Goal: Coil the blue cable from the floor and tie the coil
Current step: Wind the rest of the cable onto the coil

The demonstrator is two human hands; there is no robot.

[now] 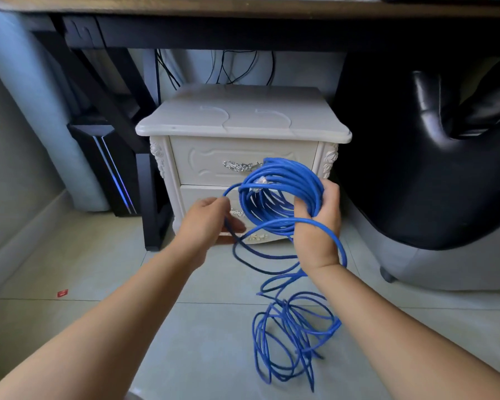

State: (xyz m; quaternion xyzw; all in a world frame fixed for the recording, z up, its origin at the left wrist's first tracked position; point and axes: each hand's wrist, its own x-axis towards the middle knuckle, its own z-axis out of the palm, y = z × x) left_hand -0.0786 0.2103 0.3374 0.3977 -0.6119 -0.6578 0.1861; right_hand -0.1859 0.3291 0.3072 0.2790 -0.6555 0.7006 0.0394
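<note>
- The right hand is closed around a round bunch of loops of the blue cable, holding it up in the air
- The fingers of that hand curl through the middle of the loops, and the thumb sits on the outside at the right
- A clear plug on one end of the cable shows inside the held loops
- The left hand is to the left of the bunch and pinches one strand of the cable between thumb and fingers
- One strand runs from the left hand up to the bunch, and another drops down toward the floor
- One big loop hangs around the right wrist
- The rest of the cable lies in a loose messy pile on the pale floor tiles, near the person and under the right arm
- A white bedside cabinet stands just behind the hands, under a dark desk
- A black chair is at the right
- A small red scrap lies on the floor at the left
</note>
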